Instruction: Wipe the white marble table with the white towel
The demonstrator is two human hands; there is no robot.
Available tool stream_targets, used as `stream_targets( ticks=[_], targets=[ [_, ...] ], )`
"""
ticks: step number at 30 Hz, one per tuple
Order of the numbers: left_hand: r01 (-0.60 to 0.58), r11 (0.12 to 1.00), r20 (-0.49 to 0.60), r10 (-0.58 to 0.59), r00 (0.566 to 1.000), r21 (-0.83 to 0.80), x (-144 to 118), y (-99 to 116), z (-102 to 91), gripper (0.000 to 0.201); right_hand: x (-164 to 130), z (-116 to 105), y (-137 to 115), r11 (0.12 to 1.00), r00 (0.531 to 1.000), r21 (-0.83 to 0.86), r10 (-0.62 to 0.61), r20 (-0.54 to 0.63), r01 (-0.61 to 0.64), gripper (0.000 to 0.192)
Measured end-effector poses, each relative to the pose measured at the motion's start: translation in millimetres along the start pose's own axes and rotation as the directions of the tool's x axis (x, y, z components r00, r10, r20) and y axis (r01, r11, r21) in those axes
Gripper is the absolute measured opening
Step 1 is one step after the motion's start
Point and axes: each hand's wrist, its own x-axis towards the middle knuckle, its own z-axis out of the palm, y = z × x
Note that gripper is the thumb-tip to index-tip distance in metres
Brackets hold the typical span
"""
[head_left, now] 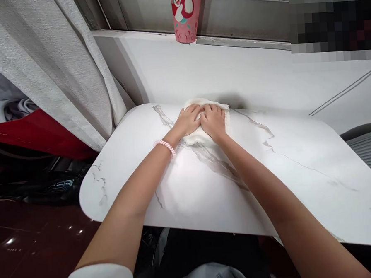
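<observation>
Grip flat and unclenched: the left hand (189,120) and right hand (215,121) lie side by side, palms down, fingers outstretched on a soft off-white cloth (198,136). The cloth is spread beneath both hands at the far middle of a white, marble-patterned surface (188,188) with grey-brown veins and rounded corners. A pale pink coiled band (165,146) circles the left wrist. Beyond the surface rises a plain white wall (257,77); above it, on a ledge, stands a pink cup with a cartoon snowman (186,29). At far left hangs a light grey fabric curtain (60,58). The far right corner is pixelated.
</observation>
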Motion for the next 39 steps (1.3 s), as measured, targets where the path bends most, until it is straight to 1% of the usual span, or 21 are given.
stream_targets(
  ticks=[4, 7, 11, 14, 17, 20, 22, 24, 27, 29, 32, 35, 39],
  targets=[
    [0.035, 0.999, -0.038, -0.036, 0.999, -0.011, 18.9, -14.3, -1.0, 0.043, 29.5, 12.4, 4.0, 0.999, 0.999, 0.015, -0.039, -0.001, 0.039, 0.032],
    [0.041, 0.999, -0.044, -0.041, 0.998, -0.013, 27.0, -23.6, -3.4, 0.044, 44.6, 21.4, 2.0, 1.000, 1.000, -0.007, -0.026, 0.002, 0.026, 0.030],
    [-0.004, 1.000, -0.019, 0.003, 1.000, -0.014, 29.1, -36.2, -10.9, 0.045, 52.1, 33.0, -7.3, 0.999, 0.998, -0.030, 0.022, -0.057, -0.023, 0.029],
    [-0.063, 0.998, 0.004, 0.063, 0.998, -0.013, 26.5, -52.0, -19.9, 0.046, 51.9, 41.2, -22.6, 0.998, 0.996, -0.047, 0.040, -0.074, -0.043, 0.030],
    [-0.086, 0.996, -0.014, 0.086, 0.996, -0.005, 18.7, -78.3, -32.0, 0.046, 50.7, 51.9, -48.2, 0.997, 0.998, -0.071, 0.029, -0.054, -0.033, 0.032],
    [-0.029, 1.000, -0.051, 0.029, 0.998, 0.008, 1.4, -112.5, -48.5, 0.047, 48.7, 65.9, -82.9, 0.998, 0.996, -0.025, -0.057, -0.067, 0.055, 0.034],
    [0.025, 0.999, -0.073, -0.023, 0.997, 0.025, -16.3, -135.5, -61.9, 0.049, 45.6, 74.8, -109.2, 0.993, 0.991, 0.014, -0.117, -0.058, 0.118, 0.034],
    [0.078, 0.996, -0.094, -0.073, 0.993, 0.050, -37.7, -155.2, -75.8, 0.050, 39.7, 81.2, -135.5, 0.987, 0.987, 0.034, -0.159, -0.014, 0.160, 0.035],
    [0.124, 0.990, -0.114, -0.115, 0.987, 0.073, -71.5, -173.9, -93.3, 0.052, 26.5, 84.8, -168.2, 0.977, 0.975, 0.053, -0.209, 0.068, 0.206, 0.038],
    [0.143, 0.986, -0.122, -0.132, 0.984, 0.080, -90.5, -178.0, -100.6, 0.053, 16.9, 83.7, -181.8, 0.970, 0.966, 0.072, -0.239, 0.097, 0.233, 0.038],
    [0.193, 0.976, -0.122, -0.180, 0.976, 0.104, -108.8, -172.8, -104.5, 0.054, 4.4, 79.2, -189.0, 0.963, 0.959, 0.100, -0.260, 0.116, 0.249, 0.039],
    [0.251, 0.957, -0.116, -0.235, 0.965, 0.147, -116.7, -159.9, -102.3, 0.055, -5.4, 73.0, -185.6, 0.962, 0.958, 0.115, -0.261, 0.118, 0.248, 0.041],
    [0.267, 0.947, -0.128, -0.246, 0.961, 0.182, -117.5, -140.2, -91.7, 0.055, -14.8, 61.0, -171.4, 0.963, 0.961, 0.112, -0.255, 0.109, 0.243, 0.041]
  ],
)
